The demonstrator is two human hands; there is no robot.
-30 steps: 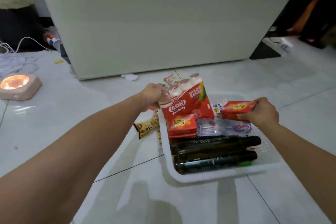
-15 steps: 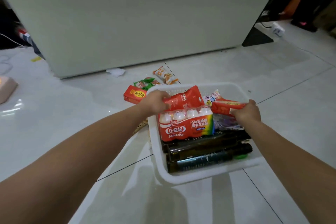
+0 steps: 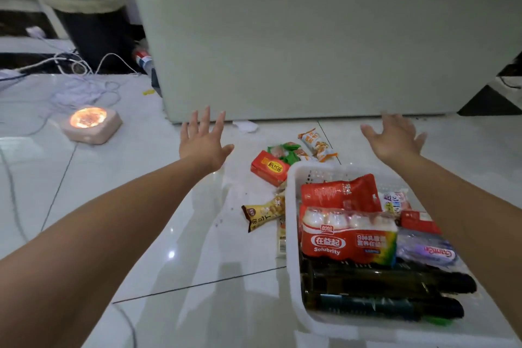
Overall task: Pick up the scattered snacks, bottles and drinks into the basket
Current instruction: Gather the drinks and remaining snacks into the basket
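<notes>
A pale cabinet (image 3: 310, 37) stands well beyond the white basket (image 3: 293, 277), which sits on the tiled floor. Both hands hold nothing. The left hand (image 3: 202, 144) hangs past the basket's far-left corner, palm down, fingers straight and spread apart. The right hand (image 3: 395, 138) hangs past the basket's far-right corner, fingers likewise apart.

At the basket's near end lie the dark bottles (image 3: 381, 285), side by side, long axes running across the basket, caps pointing to its right wall. Just beyond them the yoghurt drink multipack (image 3: 347, 237) lies flat, also lengthwise across the basket, bottle tops toward the far rim. A red pouch (image 3: 339, 192) lies behind it, a purple packet (image 3: 426, 248) to its right.

Outside the basket's far-left corner lies a red carton (image 3: 268, 168), with a green packet (image 3: 282, 151) and an orange-white packet (image 3: 317, 144) beyond it. A yellow snack bar (image 3: 264, 212) lies slantwise just beside the basket's left wall, one end toward that wall.
</notes>
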